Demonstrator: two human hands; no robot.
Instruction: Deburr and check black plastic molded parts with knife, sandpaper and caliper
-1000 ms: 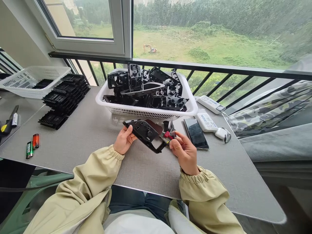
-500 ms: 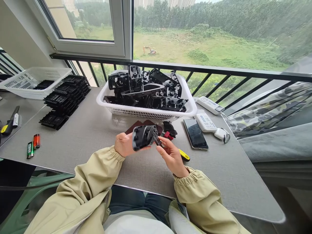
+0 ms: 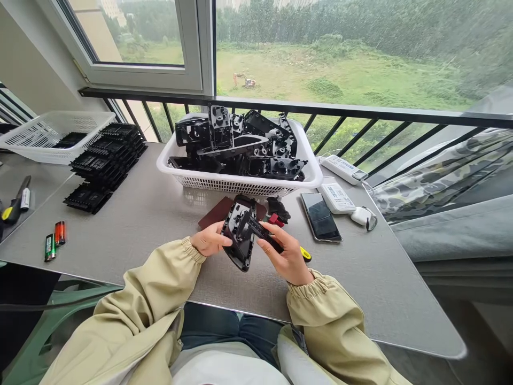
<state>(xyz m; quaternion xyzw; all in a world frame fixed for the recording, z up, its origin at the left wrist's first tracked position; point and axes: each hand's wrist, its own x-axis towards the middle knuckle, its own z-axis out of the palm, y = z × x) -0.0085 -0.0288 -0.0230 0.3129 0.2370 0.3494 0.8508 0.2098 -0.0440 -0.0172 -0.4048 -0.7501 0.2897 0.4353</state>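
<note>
My left hand (image 3: pixel 211 240) is closed on the edge of a black molded plastic housing (image 3: pixel 239 238), held tilted above the table. Between the thumb and fingers of my right hand (image 3: pixel 289 255) is a slim black piece with small pale markings (image 3: pixel 262 233). Its far end reaches over the housing's hollow side; whether the two touch I cannot tell. Behind the housing lie dark red-brown flat pieces (image 3: pixel 214 212), partly covered. A crumpled black item (image 3: pixel 278 209) and a small red item (image 3: pixel 276 220) sit beyond my right hand. A yellow-and-black handle (image 3: pixel 305 254) shows beside that hand.
A white basket (image 3: pixel 240 183) full of black plastic parts stands at the back. To the left are stacked black panels (image 3: pixel 106 160), another white basket (image 3: pixel 40 152), two batteries (image 3: pixel 55 240) and a cutter (image 3: pixel 14 208). A phone (image 3: pixel 320 216) and white devices (image 3: pixel 336 198) lie right.
The housing has turned in my left hand and now stands more upright, its hollow side facing me. My right hand's slim black piece shows more of its length.
</note>
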